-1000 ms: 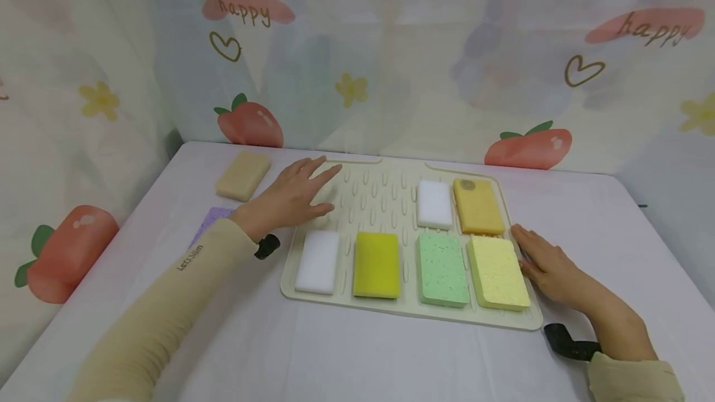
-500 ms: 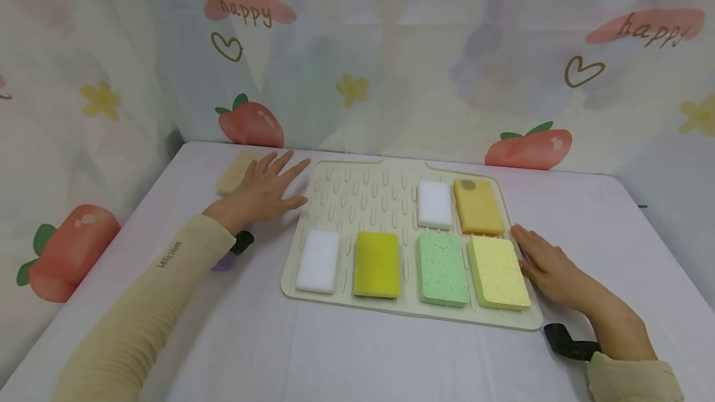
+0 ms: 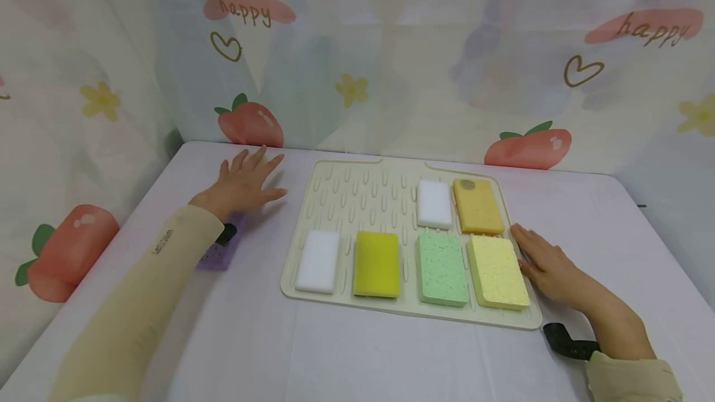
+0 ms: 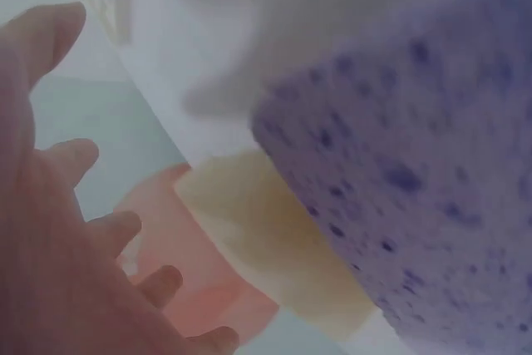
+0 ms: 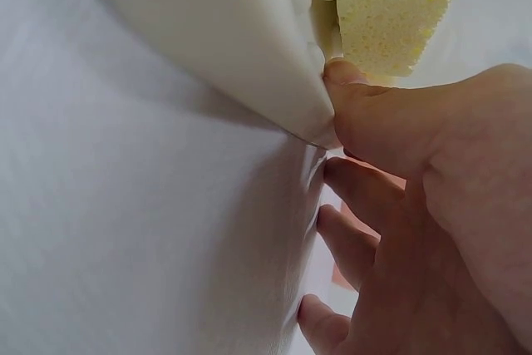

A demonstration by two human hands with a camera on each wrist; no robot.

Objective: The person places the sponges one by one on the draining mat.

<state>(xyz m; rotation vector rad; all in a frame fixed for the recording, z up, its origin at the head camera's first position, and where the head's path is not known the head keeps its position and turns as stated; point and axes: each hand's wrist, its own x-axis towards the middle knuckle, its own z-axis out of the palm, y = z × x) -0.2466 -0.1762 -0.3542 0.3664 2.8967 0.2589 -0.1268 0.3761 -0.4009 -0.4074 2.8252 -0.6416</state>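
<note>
My left hand, fingers spread, hovers over the far left of the table and hides the beige sponge in the head view. In the left wrist view that beige sponge lies beyond a speckled purple sponge. The purple sponge is partly covered by my left wrist. With fingers extended, my right hand rests at the right edge of the cream ribbed mat. Its thumb touches the mat's rim near the pale yellow sponge.
On the mat's front row lie a white sponge, a bright yellow one and a green one. At its back right are another white sponge and an orange-yellow one. A printed cloth hangs behind the table.
My left hand has moved left, from over the mat's left edge to over the beige sponge, which is now covered. The right hand and the sponges on the mat stay put.
</note>
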